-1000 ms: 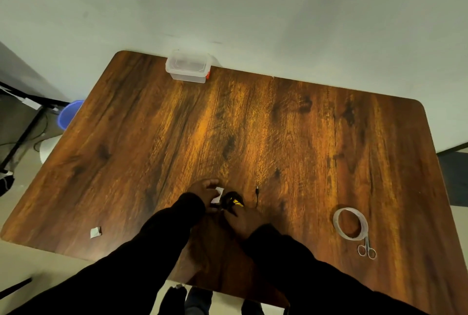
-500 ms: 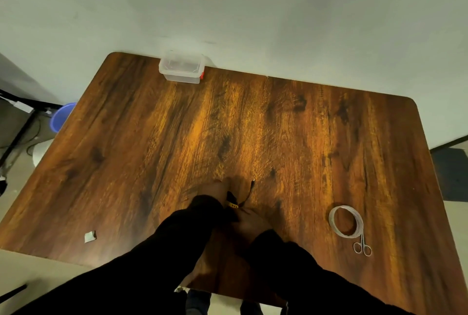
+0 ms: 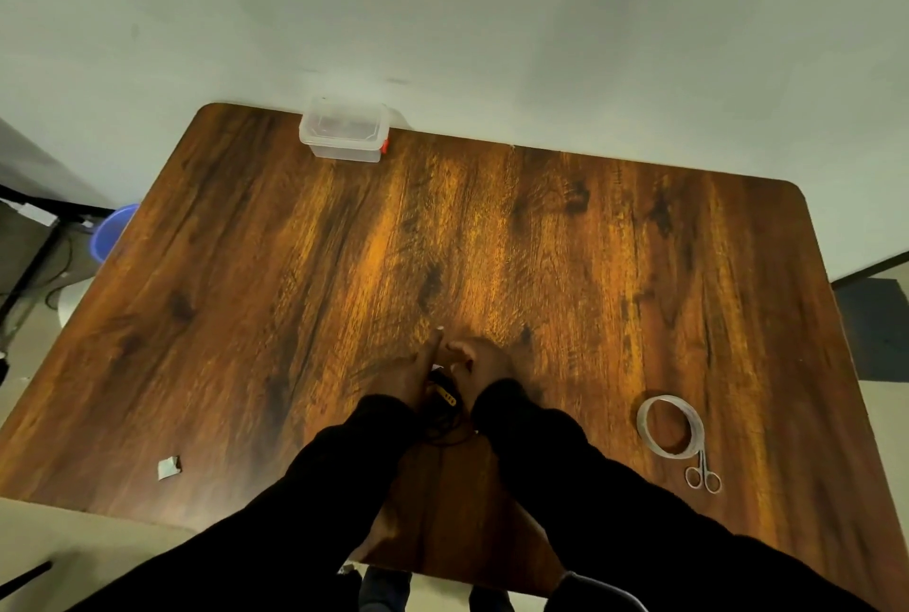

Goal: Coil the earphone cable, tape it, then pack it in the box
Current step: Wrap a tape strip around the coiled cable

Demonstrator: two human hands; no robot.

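Note:
A black earphone cable (image 3: 444,402) with a yellow part is bundled between my two hands near the table's front middle. My left hand (image 3: 415,373) and my right hand (image 3: 479,363) press together around it, fingers pointing away from me, both gripping the bundle. Most of the cable is hidden by my hands and black sleeves. A clear plastic box (image 3: 344,132) with a red clip stands shut at the far edge, well away from my hands. A roll of clear tape (image 3: 670,425) lies to the right of my right arm.
Small scissors (image 3: 703,476) lie just in front of the tape roll. A scrap of tape or paper (image 3: 168,468) sits near the front left edge. The wooden table (image 3: 590,267) meets a white wall. A blue bucket (image 3: 110,230) stands on the floor at left.
My hands have closed together around the cable bundle and shifted slightly forward. The loose plug end that stuck out beside them is now out of sight.

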